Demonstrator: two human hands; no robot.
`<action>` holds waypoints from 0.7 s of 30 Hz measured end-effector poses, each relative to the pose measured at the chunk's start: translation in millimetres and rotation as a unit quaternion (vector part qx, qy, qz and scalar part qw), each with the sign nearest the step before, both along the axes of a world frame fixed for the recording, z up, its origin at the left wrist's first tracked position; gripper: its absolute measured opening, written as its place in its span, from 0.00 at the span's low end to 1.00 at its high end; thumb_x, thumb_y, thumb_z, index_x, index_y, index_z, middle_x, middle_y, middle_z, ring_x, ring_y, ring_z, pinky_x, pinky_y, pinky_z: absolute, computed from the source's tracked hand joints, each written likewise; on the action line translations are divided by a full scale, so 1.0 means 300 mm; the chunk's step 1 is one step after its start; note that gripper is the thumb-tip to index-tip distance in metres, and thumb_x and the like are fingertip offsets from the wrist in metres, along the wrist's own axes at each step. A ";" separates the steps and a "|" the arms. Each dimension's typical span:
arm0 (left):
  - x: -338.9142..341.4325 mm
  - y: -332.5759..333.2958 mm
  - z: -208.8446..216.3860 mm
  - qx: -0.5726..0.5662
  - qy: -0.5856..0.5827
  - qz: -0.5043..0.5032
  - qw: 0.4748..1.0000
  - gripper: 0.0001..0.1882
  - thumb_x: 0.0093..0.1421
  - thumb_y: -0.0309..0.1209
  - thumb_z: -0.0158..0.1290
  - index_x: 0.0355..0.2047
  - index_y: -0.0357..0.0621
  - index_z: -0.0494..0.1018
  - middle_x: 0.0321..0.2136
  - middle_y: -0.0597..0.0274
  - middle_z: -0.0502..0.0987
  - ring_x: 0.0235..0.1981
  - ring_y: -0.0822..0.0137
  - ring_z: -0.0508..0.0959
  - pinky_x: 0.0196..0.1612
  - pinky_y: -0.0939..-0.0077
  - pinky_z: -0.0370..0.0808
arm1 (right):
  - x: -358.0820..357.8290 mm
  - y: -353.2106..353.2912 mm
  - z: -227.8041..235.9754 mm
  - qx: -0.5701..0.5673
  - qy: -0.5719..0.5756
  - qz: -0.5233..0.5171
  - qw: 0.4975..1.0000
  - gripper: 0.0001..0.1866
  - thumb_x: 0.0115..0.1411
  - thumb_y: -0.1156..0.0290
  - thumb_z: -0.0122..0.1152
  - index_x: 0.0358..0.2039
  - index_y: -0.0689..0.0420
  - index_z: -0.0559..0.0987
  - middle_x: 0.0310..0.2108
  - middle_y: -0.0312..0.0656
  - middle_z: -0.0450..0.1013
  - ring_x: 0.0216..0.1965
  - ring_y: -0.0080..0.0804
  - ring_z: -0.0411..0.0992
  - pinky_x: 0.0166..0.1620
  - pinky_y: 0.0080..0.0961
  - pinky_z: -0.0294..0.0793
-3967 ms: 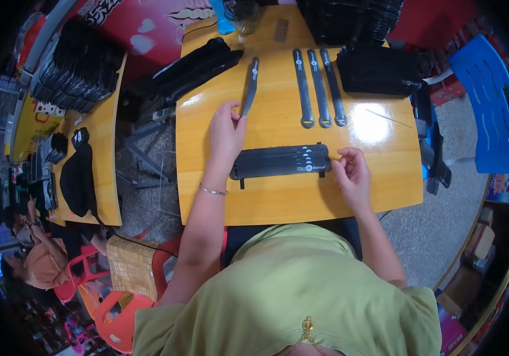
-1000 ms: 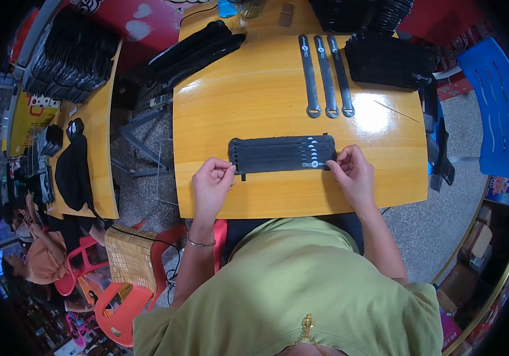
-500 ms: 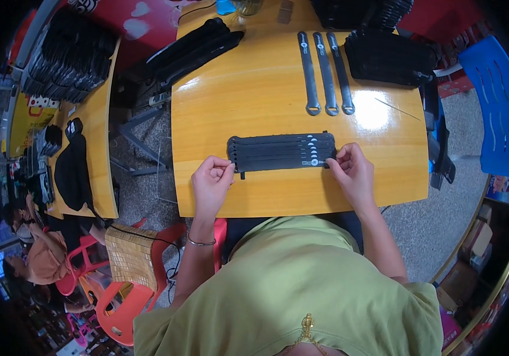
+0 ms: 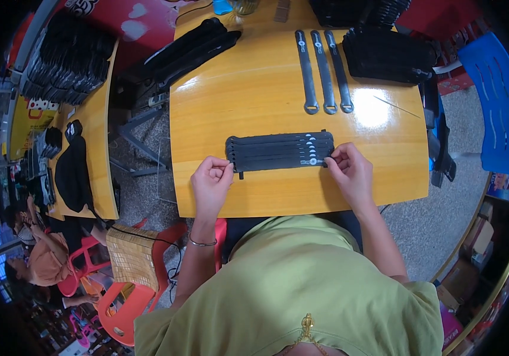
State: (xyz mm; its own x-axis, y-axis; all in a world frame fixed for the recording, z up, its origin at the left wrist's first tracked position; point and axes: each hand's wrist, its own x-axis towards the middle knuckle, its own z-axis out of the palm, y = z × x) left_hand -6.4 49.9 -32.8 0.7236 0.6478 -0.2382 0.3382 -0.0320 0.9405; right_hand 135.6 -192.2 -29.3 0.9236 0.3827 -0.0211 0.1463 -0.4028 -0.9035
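In front of me on the wooden table (image 4: 236, 204) lies an overlapping row of black straps (image 4: 272, 155) with white markings near the right end and a slot at each left end. The nearest strap is pinched at its left tip by my left hand (image 4: 212, 185), fingers closed. At the opposite end, my right hand (image 4: 352, 176) has thumb and forefinger pressed together on the same strap. Short dark tabs stick out beyond the row at both ends. Farther back, three single straps (image 4: 324, 74) are laid side by side, slotted ends toward me.
Black strap bundles (image 4: 388, 56) are piled at the back right, and more long black pieces (image 4: 192, 53) at the back left. A thin stick (image 4: 397, 105) lies at right. Beyond stand a blue chair (image 4: 492, 107), a side table (image 4: 97, 172) with black stacks, and a seated person (image 4: 50, 258).
Both hands keep their pinch on the strap's two ends, with barely any movement. The whole view has shifted slightly. At far left, the other person's arm has moved a little.
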 end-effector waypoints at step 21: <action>0.274 -0.100 0.147 0.270 -0.096 -0.151 0.946 0.14 0.54 0.23 0.55 0.42 0.42 0.72 0.31 0.58 0.70 0.29 0.70 0.72 0.28 0.81 0.71 | 0.019 -0.057 -0.032 0.160 0.103 -0.027 0.981 0.03 0.55 0.82 0.56 0.31 0.62 0.73 0.28 0.33 0.66 0.23 0.14 0.67 0.24 0.12 0.68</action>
